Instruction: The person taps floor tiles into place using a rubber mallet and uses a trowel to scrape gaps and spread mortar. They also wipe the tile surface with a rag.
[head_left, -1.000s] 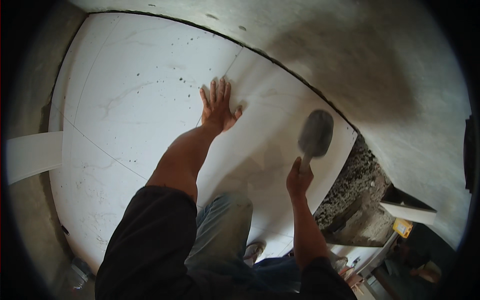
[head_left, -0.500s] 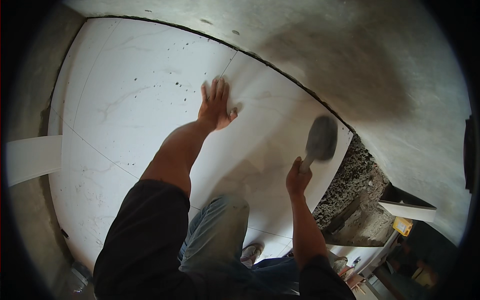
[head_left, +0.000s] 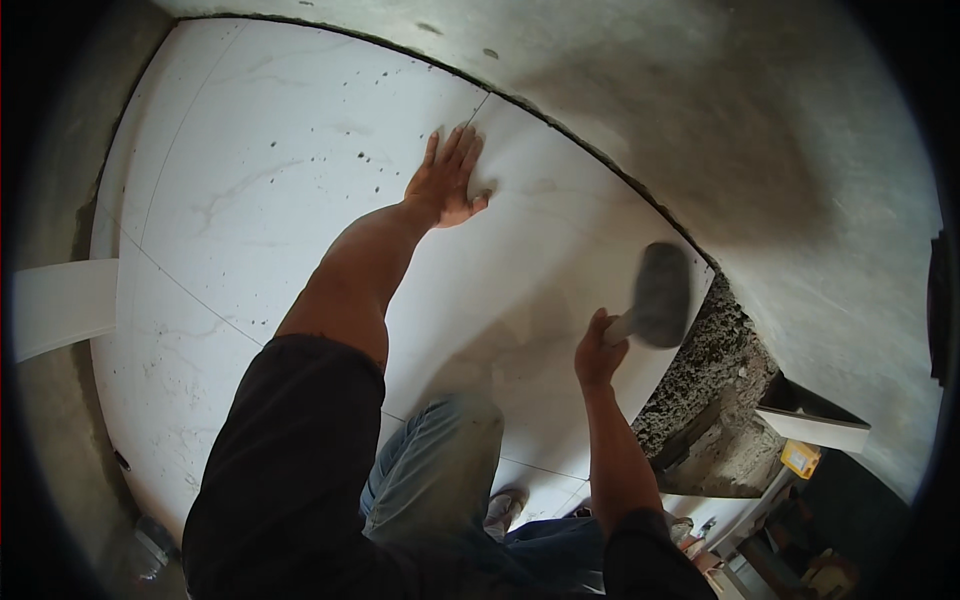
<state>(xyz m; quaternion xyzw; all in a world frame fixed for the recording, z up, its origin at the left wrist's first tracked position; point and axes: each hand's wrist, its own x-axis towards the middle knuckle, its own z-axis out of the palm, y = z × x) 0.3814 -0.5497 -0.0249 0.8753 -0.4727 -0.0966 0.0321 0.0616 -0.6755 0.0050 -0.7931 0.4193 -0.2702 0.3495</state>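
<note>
My left hand point(head_left: 447, 180) rests with fingers spread across the joint between two large white veined floor tiles point(head_left: 540, 215). Closed around a short handle, my right hand point(head_left: 600, 352) holds a mallet point(head_left: 662, 296) with a thick dark grey head. The mallet head is over the right part of the tile, close to its right edge; I cannot tell whether it touches the surface. Dark crumbs dot the tile point(head_left: 290, 110) to the left of my left hand. My knee in jeans point(head_left: 440, 450) is at the near edge of the tile.
Rough grey mortar point(head_left: 710, 350) lies exposed right of the tile edge. A bare cement wall point(head_left: 790, 140) runs along the far side, with a dark gap at its foot. A white tile strip point(head_left: 815, 428) and a yellow device point(head_left: 800, 458) are at the lower right. Another white strip point(head_left: 65, 305) sits left.
The mallet has swung slightly to the right, its head tilting. My left hand has slid a little farther away and right in the picture, remaining spread on the tile.
</note>
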